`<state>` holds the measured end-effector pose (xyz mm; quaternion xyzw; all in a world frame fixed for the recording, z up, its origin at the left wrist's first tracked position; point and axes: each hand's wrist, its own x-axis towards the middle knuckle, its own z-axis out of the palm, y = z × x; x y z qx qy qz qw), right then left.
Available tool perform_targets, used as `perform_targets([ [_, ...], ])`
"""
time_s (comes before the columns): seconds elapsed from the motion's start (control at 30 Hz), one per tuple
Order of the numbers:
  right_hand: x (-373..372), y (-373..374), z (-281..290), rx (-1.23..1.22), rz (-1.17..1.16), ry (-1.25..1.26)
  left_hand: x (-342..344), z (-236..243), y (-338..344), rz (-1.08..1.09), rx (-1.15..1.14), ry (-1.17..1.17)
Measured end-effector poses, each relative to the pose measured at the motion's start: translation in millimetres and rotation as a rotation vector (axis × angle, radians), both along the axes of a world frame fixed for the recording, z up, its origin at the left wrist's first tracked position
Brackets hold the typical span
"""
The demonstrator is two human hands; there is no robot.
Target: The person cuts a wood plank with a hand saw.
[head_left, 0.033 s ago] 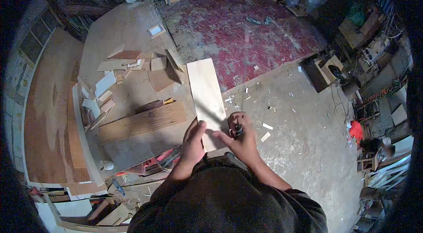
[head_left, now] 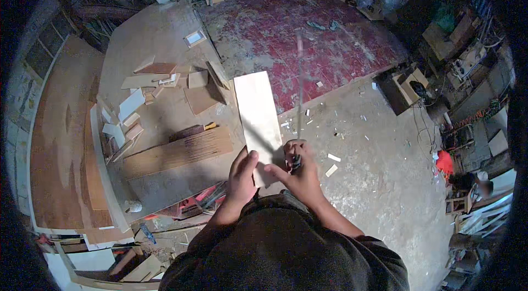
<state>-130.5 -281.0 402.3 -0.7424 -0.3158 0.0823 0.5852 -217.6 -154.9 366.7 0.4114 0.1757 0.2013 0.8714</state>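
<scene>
A pale, long wooden board (head_left: 257, 109) reaches away from my body, over the right edge of the workbench. My left hand (head_left: 242, 175) grips its near left edge, thumb on top and the fingers along the side. My right hand (head_left: 301, 173) is closed round the dark handle (head_left: 297, 161) of a long thin tool, with its thumb against the board's near right edge. A narrow, blurred strip, seemingly the tool's blade (head_left: 300, 82), rises from that hand over the floor. I cannot make out the tool's exact kind.
The workbench (head_left: 143, 27) on the left bears a scored brown plank (head_left: 179, 153), several wood offcuts (head_left: 132, 104) and a small white cup (head_left: 132, 206). Wood scraps (head_left: 331, 170) litter the concrete floor at right. A cardboard box (head_left: 410, 84) stands further right.
The thin blade in my right hand has tilted slightly to the left. The board has shifted a little; my left hand stays about where it was.
</scene>
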Motion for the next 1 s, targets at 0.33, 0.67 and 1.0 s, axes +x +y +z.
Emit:
perform_targets([
  [0.33,0,10,-6,0.006,0.004,0.332,0,3,4,-0.028,-0.322,-0.036],
  [0.67,16,5,-15,0.163,0.066,0.293,-4,-6,31,0.196,0.158,0.108],
  [1.0,0,13,-9,-0.054,0.165,-0.094,-3,-16,33,0.241,0.061,0.031],
])
